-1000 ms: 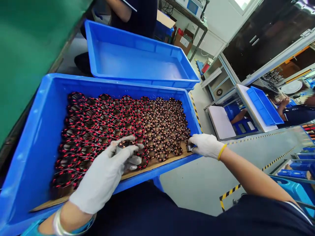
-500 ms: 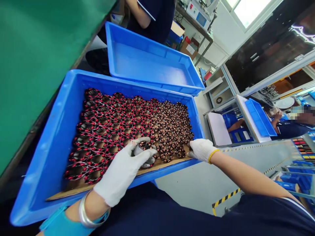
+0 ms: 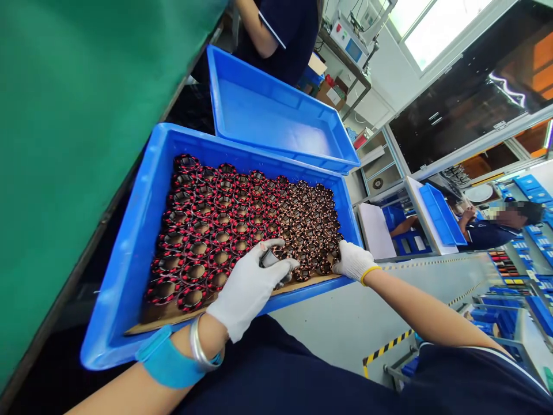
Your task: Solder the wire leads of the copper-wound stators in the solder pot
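A blue bin (image 3: pixel 129 242) on my lap holds several copper-wound stator coils (image 3: pixel 224 225) with red insulation, packed in rows on a cardboard sheet (image 3: pixel 173 314). My left hand (image 3: pixel 248 285), in a white glove, is closed on one stator coil (image 3: pixel 272 259) at the bin's near edge. My right hand (image 3: pixel 353 260), also gloved, rests with curled fingers on the coils at the bin's near right corner; what its fingers hold is hidden.
An empty blue bin (image 3: pixel 276 115) lies beyond the full one, beside a seated person in a dark shirt (image 3: pixel 280 29). A green surface (image 3: pixel 64 115) runs along the left. Another person (image 3: pixel 496 227) sits at a workstation with blue trays on the right.
The view has swung right and up, so both bins sit further right in the frame. My left hand has turned the coil in its fingers; my right hand stays at the corner.
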Demonstrator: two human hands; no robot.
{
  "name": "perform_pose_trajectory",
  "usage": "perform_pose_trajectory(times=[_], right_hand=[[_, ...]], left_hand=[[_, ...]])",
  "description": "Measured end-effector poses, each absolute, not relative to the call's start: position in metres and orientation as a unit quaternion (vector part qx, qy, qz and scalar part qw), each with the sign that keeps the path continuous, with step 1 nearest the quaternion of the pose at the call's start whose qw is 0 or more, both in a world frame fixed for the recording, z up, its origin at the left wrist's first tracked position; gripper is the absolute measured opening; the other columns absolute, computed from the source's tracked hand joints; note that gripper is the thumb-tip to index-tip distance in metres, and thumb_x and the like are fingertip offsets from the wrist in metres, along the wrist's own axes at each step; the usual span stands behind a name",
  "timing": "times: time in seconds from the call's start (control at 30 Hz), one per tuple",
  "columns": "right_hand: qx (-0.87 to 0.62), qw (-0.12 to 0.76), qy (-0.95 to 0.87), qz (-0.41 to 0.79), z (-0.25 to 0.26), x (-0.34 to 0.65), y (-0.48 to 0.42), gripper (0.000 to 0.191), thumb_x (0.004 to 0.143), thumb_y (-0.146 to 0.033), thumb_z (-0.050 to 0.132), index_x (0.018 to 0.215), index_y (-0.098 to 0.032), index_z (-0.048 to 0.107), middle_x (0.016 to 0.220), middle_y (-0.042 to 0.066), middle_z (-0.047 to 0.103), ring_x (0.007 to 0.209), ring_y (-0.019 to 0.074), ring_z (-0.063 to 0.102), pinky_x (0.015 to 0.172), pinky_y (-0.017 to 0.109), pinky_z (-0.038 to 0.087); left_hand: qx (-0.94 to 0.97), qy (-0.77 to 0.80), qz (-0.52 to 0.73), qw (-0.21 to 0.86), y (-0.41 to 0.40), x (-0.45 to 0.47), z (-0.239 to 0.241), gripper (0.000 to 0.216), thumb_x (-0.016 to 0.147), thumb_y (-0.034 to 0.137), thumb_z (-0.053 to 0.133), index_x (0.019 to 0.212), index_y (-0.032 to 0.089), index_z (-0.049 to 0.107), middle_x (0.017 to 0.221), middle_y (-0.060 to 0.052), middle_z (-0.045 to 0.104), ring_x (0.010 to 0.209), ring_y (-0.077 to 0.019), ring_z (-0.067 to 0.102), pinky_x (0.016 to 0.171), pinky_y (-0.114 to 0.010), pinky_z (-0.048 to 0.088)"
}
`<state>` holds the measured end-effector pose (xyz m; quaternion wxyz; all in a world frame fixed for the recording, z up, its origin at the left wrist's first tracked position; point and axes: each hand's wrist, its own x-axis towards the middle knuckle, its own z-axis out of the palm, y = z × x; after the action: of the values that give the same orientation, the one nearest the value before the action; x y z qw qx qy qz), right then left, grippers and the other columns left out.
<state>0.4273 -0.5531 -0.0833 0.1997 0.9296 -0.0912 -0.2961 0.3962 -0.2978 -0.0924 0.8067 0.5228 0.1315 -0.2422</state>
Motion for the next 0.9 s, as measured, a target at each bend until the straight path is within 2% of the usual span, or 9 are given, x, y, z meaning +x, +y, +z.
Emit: perform_pose_trajectory(times=[0.1,0.2,0.27,0.33,0.47,0.6,0.8,0.9], right_hand=[[0.924,0.184,-0.081,-0.324,-0.075,0.436,-0.553,0.056,0.069,-0.045,0.066,0.117,-0.017,0.053,0.114,0.014,0.064,0.098,0.0299,0.065,0.076,0.035,0.050],[0.907,0.163,-0.049,-0.386,-0.056,0.449,-0.558,0.049,0.061,-0.042,0.074,0.105,-0.023,0.063,0.098,0.005,0.069,0.084,0.0238,0.067,0.065,0.028,0.048],[0.900,0.139,-0.027,-0.412,-0.046,0.455,-0.563,0.042,0.061,-0.035,0.073,0.102,-0.028,0.066,0.091,-0.002,0.070,0.079,0.0187,0.067,0.061,0.024,0.045],[0.908,0.114,-0.021,-0.404,-0.040,0.455,-0.568,0.039,0.065,-0.031,0.070,0.104,-0.032,0.066,0.094,-0.006,0.070,0.081,0.0151,0.066,0.062,0.021,0.043],[0.931,0.127,-0.058,-0.337,-0.048,0.438,-0.572,0.027,0.076,-0.042,0.065,0.097,-0.025,0.064,0.094,-0.001,0.069,0.081,0.0166,0.064,0.061,0.023,0.041],[0.939,0.150,-0.070,-0.301,-0.060,0.421,-0.570,0.033,0.083,-0.054,0.056,0.096,-0.025,0.063,0.098,0.003,0.068,0.090,0.0224,0.064,0.063,0.027,0.041],[0.935,0.151,-0.059,-0.316,-0.066,0.420,-0.561,0.029,0.081,-0.051,0.059,0.088,-0.024,0.068,0.093,0.005,0.067,0.088,0.0236,0.064,0.065,0.028,0.044],[0.940,0.162,-0.063,-0.293,-0.074,0.420,-0.557,0.027,0.081,-0.045,0.058,0.098,-0.024,0.066,0.107,0.008,0.063,0.095,0.0248,0.063,0.069,0.030,0.046]], left_hand=[[0.499,0.128,-0.245,0.821,-0.296,0.397,-0.093,0.063,0.061,0.039,0.076,0.115,0.016,0.053,0.060,0.007,0.052,0.060,-0.0155,0.062,0.058,-0.028,0.049],[0.501,0.121,-0.243,0.822,-0.293,0.397,-0.092,0.061,0.063,0.040,0.076,0.115,0.016,0.053,0.060,0.007,0.052,0.060,-0.0148,0.061,0.057,-0.026,0.048],[0.506,0.119,-0.238,0.821,-0.292,0.397,-0.091,0.060,0.064,0.041,0.076,0.114,0.016,0.054,0.060,0.007,0.052,0.061,-0.0146,0.061,0.056,-0.025,0.047],[0.507,0.118,-0.236,0.821,-0.291,0.397,-0.091,0.061,0.063,0.041,0.077,0.114,0.016,0.054,0.059,0.007,0.051,0.061,-0.0148,0.061,0.056,-0.025,0.047],[0.509,0.109,-0.237,0.820,-0.291,0.398,-0.093,0.061,0.064,0.041,0.076,0.115,0.016,0.054,0.059,0.006,0.052,0.061,-0.0152,0.061,0.057,-0.026,0.047],[0.522,0.104,-0.232,0.814,-0.289,0.397,-0.094,0.060,0.065,0.041,0.075,0.115,0.016,0.055,0.061,0.005,0.055,0.062,-0.0160,0.061,0.058,-0.028,0.048],[0.545,0.104,-0.222,0.802,-0.286,0.396,-0.094,0.061,0.064,0.042,0.076,0.116,0.016,0.057,0.060,0.005,0.055,0.062,-0.0163,0.061,0.058,-0.028,0.048],[0.543,0.107,-0.221,0.803,-0.286,0.396,-0.095,0.061,0.064,0.042,0.076,0.116,0.016,0.057,0.062,0.004,0.056,0.063,-0.0166,0.061,0.058,-0.028,0.048]])
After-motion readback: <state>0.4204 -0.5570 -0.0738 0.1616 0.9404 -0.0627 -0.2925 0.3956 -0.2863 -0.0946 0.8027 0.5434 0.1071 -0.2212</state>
